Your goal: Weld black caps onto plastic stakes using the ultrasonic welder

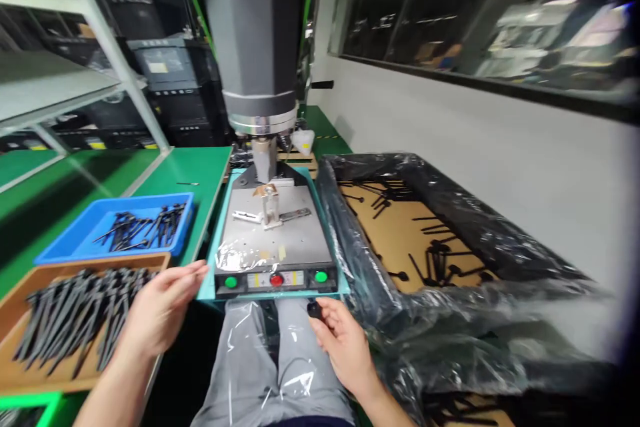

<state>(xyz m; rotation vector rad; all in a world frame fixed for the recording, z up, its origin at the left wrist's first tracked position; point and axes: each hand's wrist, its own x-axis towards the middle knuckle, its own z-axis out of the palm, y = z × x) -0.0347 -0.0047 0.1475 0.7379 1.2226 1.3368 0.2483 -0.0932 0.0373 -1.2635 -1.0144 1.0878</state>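
Here, a black part [314,309] at the fingertips [325,305] of the right hand [345,343].

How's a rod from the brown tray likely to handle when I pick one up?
Probably stiff: the rods lie straight in the brown tray. Likely head-heavy, since one end looks thicker. Neighbours may drag along, as they lie overlapped.
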